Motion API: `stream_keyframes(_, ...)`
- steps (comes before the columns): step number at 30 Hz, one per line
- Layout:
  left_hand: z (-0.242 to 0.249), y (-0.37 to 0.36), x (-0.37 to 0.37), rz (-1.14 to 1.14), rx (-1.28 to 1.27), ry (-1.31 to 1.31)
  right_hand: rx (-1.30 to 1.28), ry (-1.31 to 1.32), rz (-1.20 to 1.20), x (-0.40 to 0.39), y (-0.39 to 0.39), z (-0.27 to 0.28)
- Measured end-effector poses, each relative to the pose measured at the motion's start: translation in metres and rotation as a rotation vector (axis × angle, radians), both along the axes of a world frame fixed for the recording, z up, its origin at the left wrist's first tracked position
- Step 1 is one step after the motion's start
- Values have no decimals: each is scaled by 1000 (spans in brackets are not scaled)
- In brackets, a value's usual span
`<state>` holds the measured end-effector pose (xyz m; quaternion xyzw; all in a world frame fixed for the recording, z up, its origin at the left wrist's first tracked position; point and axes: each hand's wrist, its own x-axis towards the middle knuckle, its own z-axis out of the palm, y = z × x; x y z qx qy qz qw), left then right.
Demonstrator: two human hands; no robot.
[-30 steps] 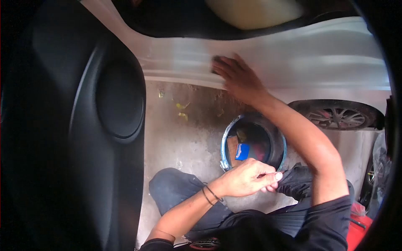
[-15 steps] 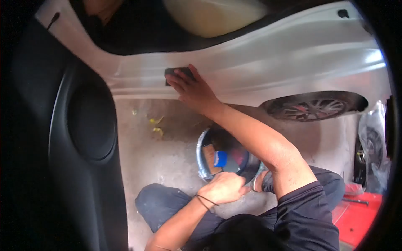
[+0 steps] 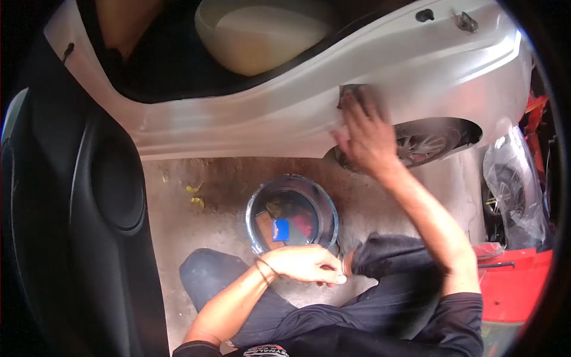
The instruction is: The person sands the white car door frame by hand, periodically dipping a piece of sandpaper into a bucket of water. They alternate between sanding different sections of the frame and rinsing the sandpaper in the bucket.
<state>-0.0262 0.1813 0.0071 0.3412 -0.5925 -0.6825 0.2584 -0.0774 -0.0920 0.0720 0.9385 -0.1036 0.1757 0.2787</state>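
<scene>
Dark pad — largely hidden under blurred fingers, a squarish blackish corner showing | against white car panel, near wheel | right hand gripping it, hiding part of the wheel | left hand curled closed — palm unseen, near bucket

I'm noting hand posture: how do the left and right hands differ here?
The right hand is spread over a dark pad at the car body; the left hand is curled near the bucket. The left hand has a dark wristband; the right hand shows none. Both are ungloved.
</scene>
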Motion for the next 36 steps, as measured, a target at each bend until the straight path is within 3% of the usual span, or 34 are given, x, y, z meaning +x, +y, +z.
stream_keyframes(5, 6, -12, -26, -17, 5, 305, -12, 148, 108, 17, -4, -37)
stream_keyframes(7, 25, 0, -29, -147, -102, 447, 19, 223, 122, 2, -5, -10)
stream_keyframes(9, 46, 23, -39, -189, -188, 581, 36, 44, 214, -10, -23, -1)
stream_keyframes(11, 55, 44, -64, -182, -461, 689, 86, 14, 261, -9, -20, -1)
stream_keyframes(15, 70, 58, -83, 68, -526, 881, 265, -107, 239, 3, 10, -37)
stream_keyframes(17, 63, 64, -79, 356, -155, 956, 449, -182, 280, -2, 36, -63)
stream_keyframes(18, 55, 67, -85, 714, -263, 871, 508, -184, 297, -5, 45, -72)
stream_keyframes(19, 78, 57, -67, 764, -288, 832, 611, -168, 330, -5, 48, -79)
stream_keyframes(21, 84, 48, -97, 714, -154, 1397, 717, -176, 372, 6, 48, -80)
stream_keyframes(22, 82, 37, -111, 730, -144, 1398, 747, -197, 383, 13, 48, -74)
stream_keyframes(24, 80, 18, -138, 648, -535, 1664, 839, -186, 371, 11, 52, -77)
stream_keyframes(25, 75, 12, -129, 632, -539, 1666, 907, -209, 374, 15, 49, -75)
stream_keyframes(27, 73, 10, -107, 783, -650, 1426, 960, -193, 321, 2, 58, -77)
stream_keyframes(28, 56, -20, -119, 881, -1097, 1384, 1147, -157, 272, -4, 59, -78)
stream_keyframes(29, 52, -11, -114, 862, -1092, 1381, 1326, -122, 224, -10, 60, -75)
stream_keyframes(32, 72, 35, -47, 1153, -170, 304, 1711, -184, 67, -27, 54, -81)
stream_keyframes(33, 46, 22, -41, 1367, -210, 324, 1902, -193, 43, -30, 49, -90)
stream_keyframes(34, 21, 17, -24, 1449, -85, 151, 1898, -193, 71, -30, 48, -88)
stream_keyframes(36, -26, 6, -9, 1569, 110, 101, 2407, -217, -105, -32, 48, -79)
